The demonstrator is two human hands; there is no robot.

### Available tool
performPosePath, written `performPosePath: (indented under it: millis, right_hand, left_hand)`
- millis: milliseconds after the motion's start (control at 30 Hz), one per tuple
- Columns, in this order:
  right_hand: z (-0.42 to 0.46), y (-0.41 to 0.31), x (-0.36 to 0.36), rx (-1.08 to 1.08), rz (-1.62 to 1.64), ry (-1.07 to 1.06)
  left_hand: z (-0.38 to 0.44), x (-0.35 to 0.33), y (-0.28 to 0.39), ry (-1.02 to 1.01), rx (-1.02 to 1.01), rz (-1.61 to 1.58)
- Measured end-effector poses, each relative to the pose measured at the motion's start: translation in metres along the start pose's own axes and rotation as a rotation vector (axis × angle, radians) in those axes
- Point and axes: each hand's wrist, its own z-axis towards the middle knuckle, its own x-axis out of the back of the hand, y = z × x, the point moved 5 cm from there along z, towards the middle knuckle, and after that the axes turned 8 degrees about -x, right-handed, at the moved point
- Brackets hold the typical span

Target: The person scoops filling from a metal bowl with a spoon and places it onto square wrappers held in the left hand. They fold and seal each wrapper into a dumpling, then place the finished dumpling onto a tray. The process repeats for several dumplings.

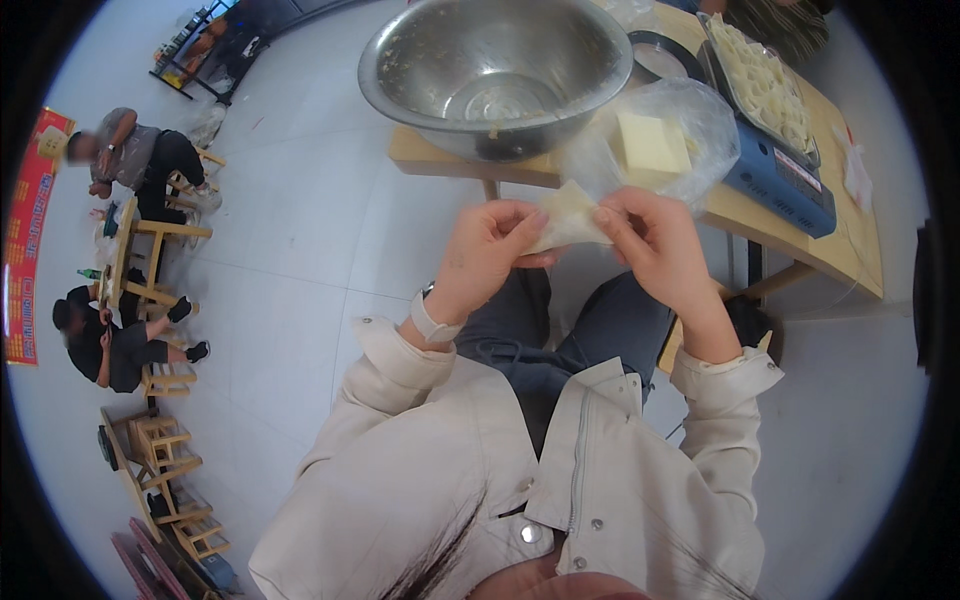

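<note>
A folded dough wrapper is pinched between both hands above my lap. My left hand grips its left corner, and my right hand grips its right corner. Just beyond them, a stack of pale square wrappers lies in a clear plastic bag at the table's edge. To its left stands a large steel bowl with bits of filling stuck to its inner wall. A tray of folded wrapped dumplings rests at the upper right. Whether filling is inside the held wrapper cannot be seen.
Under the tray is a blue portable gas stove on the wooden table. A round black-rimmed lid or dish lies behind the bag. Part of another person shows at the top right. Two people sit at a low table far left.
</note>
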Motion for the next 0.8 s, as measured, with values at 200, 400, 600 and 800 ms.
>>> performPosePath:
  millis: [200, 400, 600, 800]
  right_hand:
    - [-0.008, -0.013, -0.018, 0.222, -0.159, 0.129]
    - [-0.025, -0.016, -0.024, 0.323, -0.276, 0.276]
    - [-0.009, -0.001, -0.018, 0.108, 0.075, 0.209]
    - [-0.005, 0.006, -0.015, 0.034, 0.404, -0.019]
  left_hand:
    - [-0.016, 0.016, -0.019, 0.097, -0.162, 0.200]
    - [-0.030, 0.005, 0.000, 0.201, -0.434, 0.357]
    - [-0.018, 0.004, 0.005, 0.181, -0.195, 0.078]
    - [-0.015, 0.004, -0.002, -0.145, 0.078, -0.083]
